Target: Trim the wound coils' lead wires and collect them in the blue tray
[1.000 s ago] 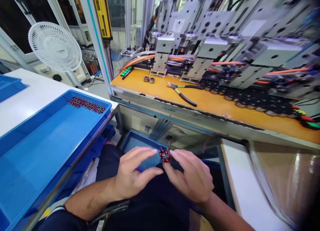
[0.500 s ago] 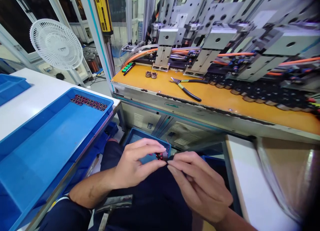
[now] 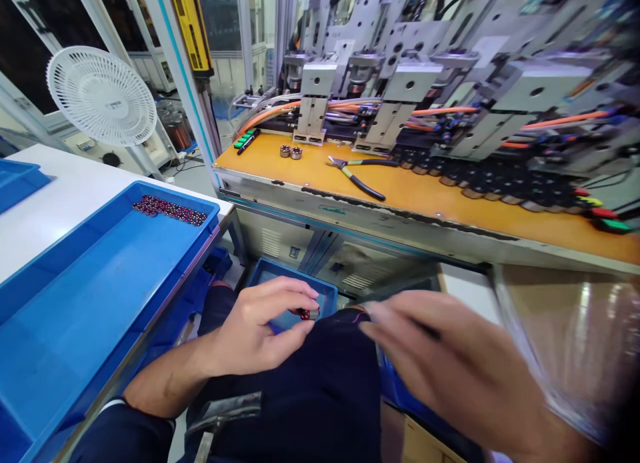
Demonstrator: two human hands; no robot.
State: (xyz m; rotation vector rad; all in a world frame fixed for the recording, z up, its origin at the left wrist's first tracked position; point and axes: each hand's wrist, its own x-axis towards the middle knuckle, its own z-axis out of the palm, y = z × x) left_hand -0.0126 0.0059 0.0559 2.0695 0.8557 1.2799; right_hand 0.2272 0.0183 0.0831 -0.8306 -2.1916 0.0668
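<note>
Between the thumb and fingers of my left hand (image 3: 270,326) is a small round metal part with red windings (image 3: 309,312), above my lap. My right hand (image 3: 445,356) is apart from it on the right, smeared by motion. A thin reddish wire (image 3: 359,315) shows by its fingertips; whether the fingers grip it is unclear. Many similar wound parts (image 3: 170,209) lie at the far end of the large blue tray (image 3: 100,269) on the left. A smaller blue bin (image 3: 327,291) stands low behind my left hand.
Cutting pliers (image 3: 357,176), two round metal parts (image 3: 291,152) and a row of dark-topped parts (image 3: 465,176) lie on the orange bench (image 3: 320,173) under the machine (image 3: 400,83). A white fan (image 3: 103,96) stands at the left.
My right hand has moved away from the wound part, to the right. My left hand still holds the part, slightly further left. The view has shifted a little.
</note>
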